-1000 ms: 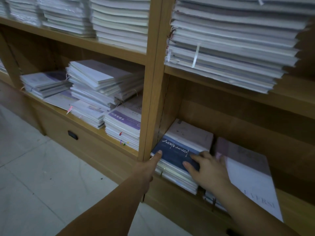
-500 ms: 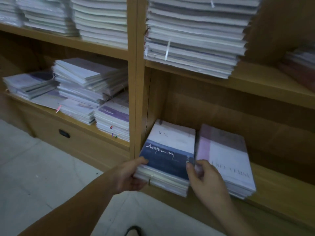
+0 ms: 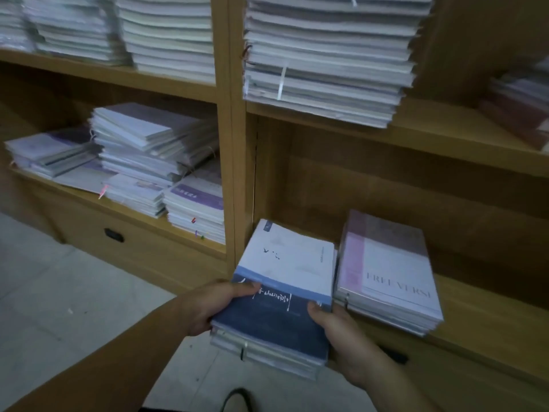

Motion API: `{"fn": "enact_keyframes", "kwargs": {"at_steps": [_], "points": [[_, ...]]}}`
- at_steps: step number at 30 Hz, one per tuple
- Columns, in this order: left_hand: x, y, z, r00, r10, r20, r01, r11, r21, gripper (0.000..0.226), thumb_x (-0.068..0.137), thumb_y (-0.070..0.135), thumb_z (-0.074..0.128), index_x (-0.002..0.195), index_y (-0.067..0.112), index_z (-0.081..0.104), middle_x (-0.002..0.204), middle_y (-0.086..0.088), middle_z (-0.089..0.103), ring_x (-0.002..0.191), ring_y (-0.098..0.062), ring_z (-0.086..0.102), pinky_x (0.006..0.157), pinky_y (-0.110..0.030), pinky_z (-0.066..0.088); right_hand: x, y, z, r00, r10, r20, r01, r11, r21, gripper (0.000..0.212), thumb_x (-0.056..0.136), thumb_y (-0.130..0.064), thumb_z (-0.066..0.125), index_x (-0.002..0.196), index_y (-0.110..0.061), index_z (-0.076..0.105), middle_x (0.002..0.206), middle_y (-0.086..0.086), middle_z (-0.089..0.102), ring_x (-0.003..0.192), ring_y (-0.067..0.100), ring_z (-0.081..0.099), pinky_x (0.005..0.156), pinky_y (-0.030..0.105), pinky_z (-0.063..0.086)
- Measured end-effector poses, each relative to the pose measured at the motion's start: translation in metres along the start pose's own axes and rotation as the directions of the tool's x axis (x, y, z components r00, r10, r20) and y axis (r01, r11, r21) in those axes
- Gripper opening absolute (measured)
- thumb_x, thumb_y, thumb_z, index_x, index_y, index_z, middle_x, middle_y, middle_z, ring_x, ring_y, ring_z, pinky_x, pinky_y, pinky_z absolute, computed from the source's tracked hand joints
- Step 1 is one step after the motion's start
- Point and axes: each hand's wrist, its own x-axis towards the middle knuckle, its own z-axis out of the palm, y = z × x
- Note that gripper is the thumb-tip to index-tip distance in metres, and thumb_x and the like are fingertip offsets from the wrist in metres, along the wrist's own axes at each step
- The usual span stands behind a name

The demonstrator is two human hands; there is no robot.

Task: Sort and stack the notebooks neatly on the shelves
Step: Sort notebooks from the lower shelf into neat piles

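Observation:
A stack of notebooks topped by a blue-and-white cover (image 3: 285, 281) juts out over the front edge of the lower right shelf (image 3: 487, 319). My left hand (image 3: 208, 307) grips its left side with the thumb lying on the cover. My right hand (image 3: 341, 337) grips the near right corner, thumb on top. Beside it to the right, a second stack with a pink-and-white cover (image 3: 389, 272) lies on the same shelf, apart from my hands.
An untidy heap of notebooks (image 3: 142, 156) fills the lower left compartment. Tall stacks (image 3: 323, 52) sit on the upper shelves, and a reddish pile (image 3: 523, 108) at the far right. A wooden upright (image 3: 234, 144) divides the compartments. Tiled floor (image 3: 59, 298) lies below.
Both hands closed on the blue-and-white stack and drew it forward, so it now overhangs the shelf edge. The pink-covered stack stayed on the shelf.

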Motion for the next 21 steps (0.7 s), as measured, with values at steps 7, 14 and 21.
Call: {"fn": "enact_keyframes", "kwargs": {"at_steps": [7, 14, 21], "points": [[-0.072, -0.012, 0.011, 0.993, 0.121, -0.001, -0.121, 0.991, -0.053, 0.052, 0.078, 0.024, 0.087, 0.123, 0.004, 0.07, 0.115, -0.02, 0.074, 0.107, -0.038, 0.072, 0.093, -0.045, 0.057, -0.068, 0.0, -0.01, 0.981, -0.175, 0.079, 0.175, 0.985, 0.009, 0.034, 0.091, -0.028, 0.076, 0.123, -0.032, 0.066, 0.113, -0.011, 0.076, 0.102, 0.014, 0.073, 0.085, 0.034, 0.057], [-0.11, 0.006, 0.088, 0.95, 0.272, 0.152, -0.302, 0.926, 0.227, 0.056, 0.075, 0.021, 0.087, 0.125, 0.028, 0.063, 0.114, 0.006, 0.077, 0.11, -0.019, 0.071, 0.096, -0.037, 0.054, -0.14, -0.002, -0.078, 0.97, -0.237, -0.047, 0.229, 0.963, -0.14, 0.07, 0.062, -0.003, 0.069, 0.128, -0.025, 0.059, 0.109, -0.006, 0.076, 0.109, 0.026, 0.07, 0.089, 0.036, 0.055], [-0.059, 0.038, 0.237, 0.821, 0.463, 0.336, -0.57, 0.703, 0.424, 0.065, 0.072, 0.043, 0.091, 0.126, 0.04, 0.054, 0.122, 0.018, 0.066, 0.114, -0.007, 0.063, 0.093, -0.027, 0.055, -0.193, -0.008, -0.211, 0.823, -0.468, -0.321, 0.397, 0.879, -0.262, 0.086, 0.082, -0.001, 0.076, 0.135, -0.052, 0.031, 0.126, -0.021, 0.055, 0.122, 0.01, 0.051, 0.108, 0.047, 0.045]]}}
